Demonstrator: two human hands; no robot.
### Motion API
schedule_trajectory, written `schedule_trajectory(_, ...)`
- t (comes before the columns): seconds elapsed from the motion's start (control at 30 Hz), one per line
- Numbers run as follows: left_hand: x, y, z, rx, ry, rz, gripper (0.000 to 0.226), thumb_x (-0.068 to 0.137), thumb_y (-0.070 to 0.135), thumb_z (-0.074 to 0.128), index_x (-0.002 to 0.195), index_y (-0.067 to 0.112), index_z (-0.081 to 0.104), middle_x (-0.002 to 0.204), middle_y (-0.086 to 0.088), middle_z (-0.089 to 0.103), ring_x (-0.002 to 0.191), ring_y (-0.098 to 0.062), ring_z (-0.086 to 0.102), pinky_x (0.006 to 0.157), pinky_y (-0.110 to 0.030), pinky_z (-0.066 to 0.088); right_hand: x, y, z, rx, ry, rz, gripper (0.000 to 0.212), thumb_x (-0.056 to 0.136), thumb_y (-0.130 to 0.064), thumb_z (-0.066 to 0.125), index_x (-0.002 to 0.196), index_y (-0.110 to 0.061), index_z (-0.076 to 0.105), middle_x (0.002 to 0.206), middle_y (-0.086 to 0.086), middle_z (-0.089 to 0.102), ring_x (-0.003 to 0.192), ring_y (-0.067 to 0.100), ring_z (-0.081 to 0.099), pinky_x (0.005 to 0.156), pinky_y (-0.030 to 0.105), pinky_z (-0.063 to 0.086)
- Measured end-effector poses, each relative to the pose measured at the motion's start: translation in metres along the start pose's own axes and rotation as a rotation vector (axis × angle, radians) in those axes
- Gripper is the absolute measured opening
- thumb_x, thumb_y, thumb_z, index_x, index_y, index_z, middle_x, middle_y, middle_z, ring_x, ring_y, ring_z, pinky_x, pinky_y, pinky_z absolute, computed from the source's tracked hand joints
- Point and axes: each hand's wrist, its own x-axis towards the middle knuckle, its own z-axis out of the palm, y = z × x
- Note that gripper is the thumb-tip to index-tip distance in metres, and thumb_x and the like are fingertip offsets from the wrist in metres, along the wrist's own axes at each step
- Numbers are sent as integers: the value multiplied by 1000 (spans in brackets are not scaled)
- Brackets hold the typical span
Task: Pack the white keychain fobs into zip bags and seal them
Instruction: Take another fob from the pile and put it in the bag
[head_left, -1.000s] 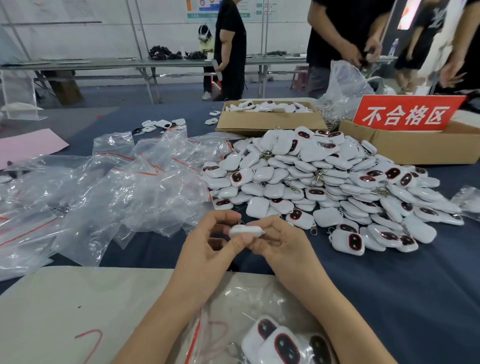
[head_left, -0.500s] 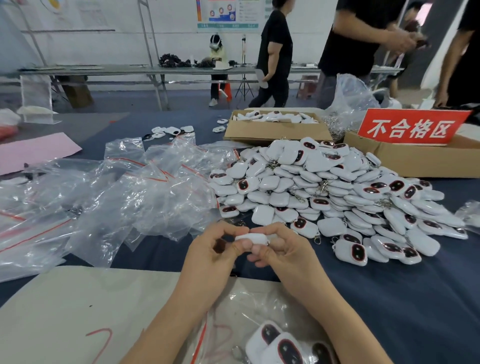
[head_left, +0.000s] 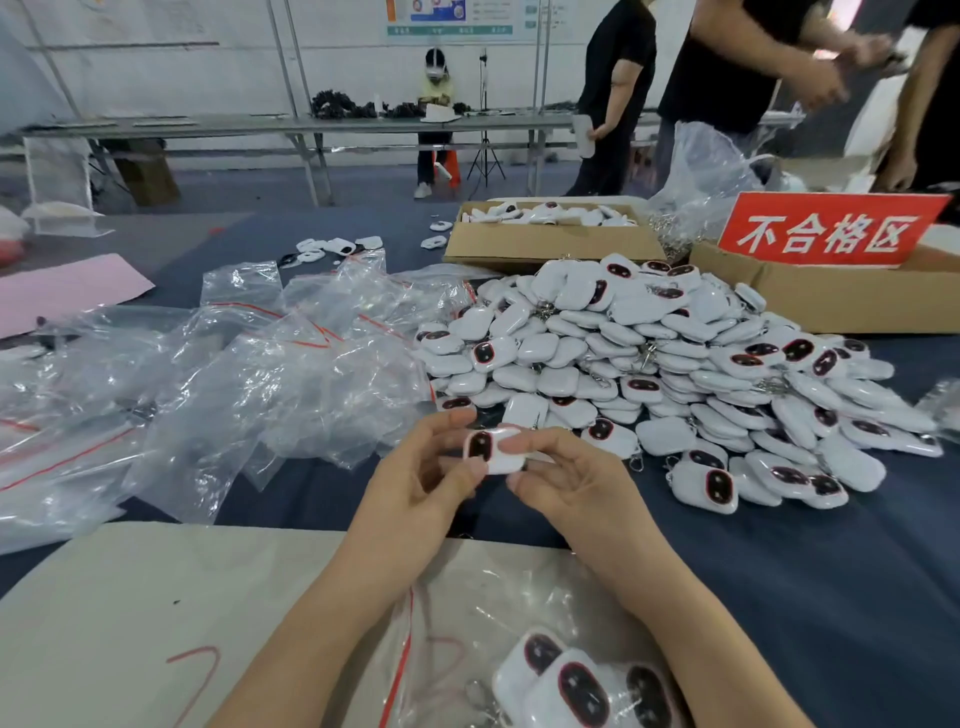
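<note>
Both hands hold one white keychain fob (head_left: 492, 450) above the dark blue cloth, its black oval face turned toward me. My left hand (head_left: 415, 486) pinches its left end between thumb and fingers. My right hand (head_left: 563, 480) pinches the right end. A big heap of white fobs (head_left: 675, 374) lies just beyond, to the right. A clear zip bag with a red seal line (head_left: 447, 649) lies under my forearms on the beige board, with a few fobs (head_left: 576, 686) in it.
A pile of empty clear zip bags (head_left: 234, 389) covers the left of the cloth. Two cardboard boxes stand behind the heap, one with fobs (head_left: 545, 244), one with a red sign (head_left: 826, 234). People stand at the back right. A pink sheet (head_left: 62, 291) lies far left.
The fob has turned in my fingers from edge-on to showing its black oval face. The camera has tilted up slightly; my hands stay in about the same place.
</note>
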Motion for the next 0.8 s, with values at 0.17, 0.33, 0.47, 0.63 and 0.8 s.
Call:
schedule_trajectory(0.17, -2, 0, -1, -21, -5, 5, 48, 91, -5, 68, 122, 32, 64, 98, 14, 72, 89, -8, 67, 86, -19, 52, 1, 0, -3, -3, 63, 19, 26, 91, -1, 68, 109, -20, 69, 91, 3, 75, 91, 19, 72, 80, 24, 58)
schedule_trajectory(0.33, -2, 3, -2, -79, -2, -24, 23, 92, 4, 67, 103, 22, 74, 93, 1, 79, 81, -10, 71, 79, -16, 54, 2, 4, -5, -52, 68, 22, 32, 92, 7, 63, 106, -21, 72, 94, 5, 75, 92, 17, 72, 79, 24, 58)
schedule_trajectory(0.47, -2, 1, -2, -38, 11, -21, 23, 93, 3, 66, 93, 24, 77, 86, 1, 78, 68, -10, 67, 71, -15, 53, 3, 6, -5, -139, 82, 30, 32, 89, 11, 63, 91, -20, 68, 90, -8, 76, 79, 11, 70, 77, 21, 57)
schedule_trajectory(0.63, -2, 2, -2, -5, 1, -7, 26, 91, 1, 69, 83, 25, 75, 85, 3, 77, 77, -9, 70, 75, -15, 53, 1, 7, -6, -183, 90, 5, 29, 89, 11, 64, 86, -19, 67, 88, -6, 76, 86, 10, 71, 84, 20, 55)
schedule_trajectory(0.8, -4, 4, -1, -18, 6, -1, 28, 90, -8, 66, 91, 19, 72, 96, 15, 78, 93, 1, 71, 80, -9, 50, 0, 4, -2, -100, 87, -25, 31, 84, 14, 68, 82, -17, 69, 95, -10, 77, 92, 2, 71, 79, 8, 49)
